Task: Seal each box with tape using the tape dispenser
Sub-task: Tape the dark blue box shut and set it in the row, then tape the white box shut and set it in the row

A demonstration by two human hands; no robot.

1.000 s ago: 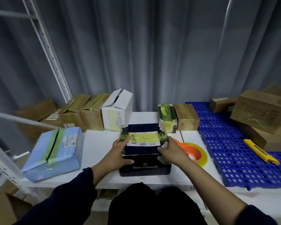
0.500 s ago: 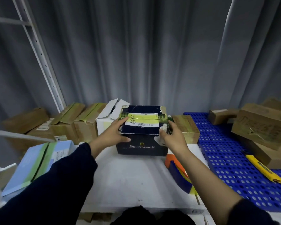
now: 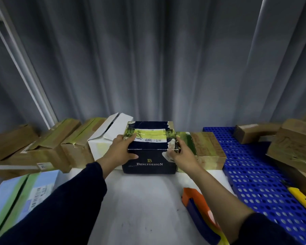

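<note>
Head view: left hand (image 3: 121, 150) and right hand (image 3: 182, 154) clasp the sides of the taped dark box (image 3: 149, 161) at 12 o'clock. At 11 o'clock the white box (image 3: 104, 138) seems open, contents unseen; the tape dispenser (image 3: 196, 207) lies at 5 o'clock.

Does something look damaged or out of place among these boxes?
The dark box has torn, peeled patches at its front right corner and top edges. The white box left of it stands with flaps open, unsealed.
</note>
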